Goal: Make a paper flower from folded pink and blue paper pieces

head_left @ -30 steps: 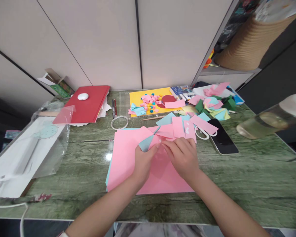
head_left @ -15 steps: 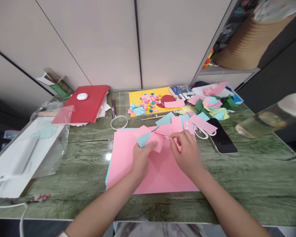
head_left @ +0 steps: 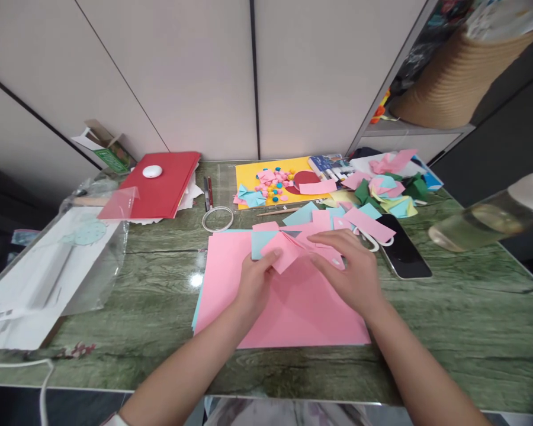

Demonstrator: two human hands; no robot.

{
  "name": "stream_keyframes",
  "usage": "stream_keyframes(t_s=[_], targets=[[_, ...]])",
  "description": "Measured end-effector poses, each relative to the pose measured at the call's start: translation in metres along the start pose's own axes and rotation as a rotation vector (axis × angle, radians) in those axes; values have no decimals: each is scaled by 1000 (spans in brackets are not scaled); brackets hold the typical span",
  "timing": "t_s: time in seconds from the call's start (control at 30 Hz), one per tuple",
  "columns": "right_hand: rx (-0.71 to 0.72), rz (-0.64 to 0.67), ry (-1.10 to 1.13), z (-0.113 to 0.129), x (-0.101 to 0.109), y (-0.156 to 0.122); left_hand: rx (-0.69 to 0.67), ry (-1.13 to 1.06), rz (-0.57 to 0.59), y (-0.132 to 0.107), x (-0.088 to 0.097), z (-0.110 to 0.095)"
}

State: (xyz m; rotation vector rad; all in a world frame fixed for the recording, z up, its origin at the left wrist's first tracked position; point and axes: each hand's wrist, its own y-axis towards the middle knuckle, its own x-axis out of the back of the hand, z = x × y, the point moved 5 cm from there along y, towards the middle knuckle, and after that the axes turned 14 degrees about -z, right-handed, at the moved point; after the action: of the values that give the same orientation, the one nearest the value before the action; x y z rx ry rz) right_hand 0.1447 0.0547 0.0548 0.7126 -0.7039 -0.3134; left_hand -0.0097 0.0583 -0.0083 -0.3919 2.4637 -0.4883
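My left hand (head_left: 253, 285) is closed on a small piece of folded pink paper (head_left: 282, 253), its thumb across the lower left corner. The paper's folded edges point up and to the right. A light blue paper piece (head_left: 258, 241) shows just behind the thumb; I cannot tell whether it is held too. To the right, my right hand (head_left: 357, 269) has its fingers apart and nothing visible in them, a short way from the folded paper. Both hands are over a stack of large pink sheets (head_left: 302, 316), with light blue edges showing at its left.
Behind the stack lie paper scraps (head_left: 368, 225), white-handled scissors (head_left: 369, 239), a phone (head_left: 406, 251), a roll of tape (head_left: 217, 219) and a yellow sheet (head_left: 246, 176) with small coloured balls. A bottle (head_left: 475, 219) stands right; a red folder (head_left: 160, 192) lies left.
My right hand has let go of the pink paper's tip, spread its fingers and moved right. The folded paper in my left hand has turned slightly. The whole view has shifted a little.
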Motion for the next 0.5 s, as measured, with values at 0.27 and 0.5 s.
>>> stream_keyframes(t_s=[0.27, 0.5], targets=[[207, -197, -109, 19, -4, -15, -53, 38, 48, -5, -3, 1], [254, -209, -142, 28, -9, -25, -186, 142, -123, -16, -1, 1]])
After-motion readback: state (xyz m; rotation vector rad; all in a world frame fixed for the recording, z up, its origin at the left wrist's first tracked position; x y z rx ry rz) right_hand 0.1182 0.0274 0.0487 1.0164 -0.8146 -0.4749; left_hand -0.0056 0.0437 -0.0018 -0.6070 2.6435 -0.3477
